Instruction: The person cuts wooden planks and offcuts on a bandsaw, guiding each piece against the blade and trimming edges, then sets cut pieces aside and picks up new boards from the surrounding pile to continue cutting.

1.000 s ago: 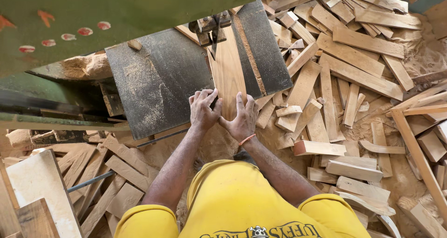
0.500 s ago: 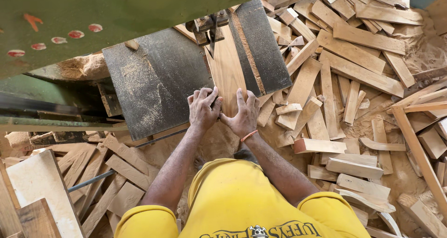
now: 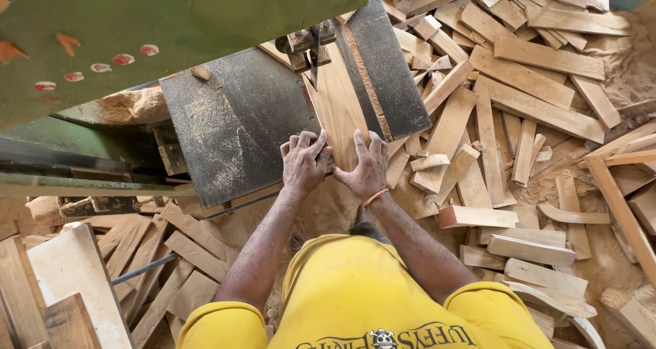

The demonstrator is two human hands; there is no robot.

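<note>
A wooden board (image 3: 339, 103) lies flat on the dark metal saw table (image 3: 236, 127), its far end at the blade guide (image 3: 311, 45). My left hand (image 3: 304, 159) presses on the board's near left edge, fingers bent over it. My right hand (image 3: 365, 164) lies flat on the near right part of the board, fingers spread; an orange band circles that wrist. Both hands sit side by side at the board's near end, well short of the blade.
The green machine housing (image 3: 157, 28) fills the upper left. A heap of cut wood offcuts (image 3: 519, 110) covers the ground to the right, with more planks (image 3: 157, 253) at lower left. Sawdust (image 3: 615, 76) lies about. A metal rod (image 3: 147, 268) rests among the left planks.
Both hands and the board have slid slightly forward toward the blade; otherwise the scene is the same.
</note>
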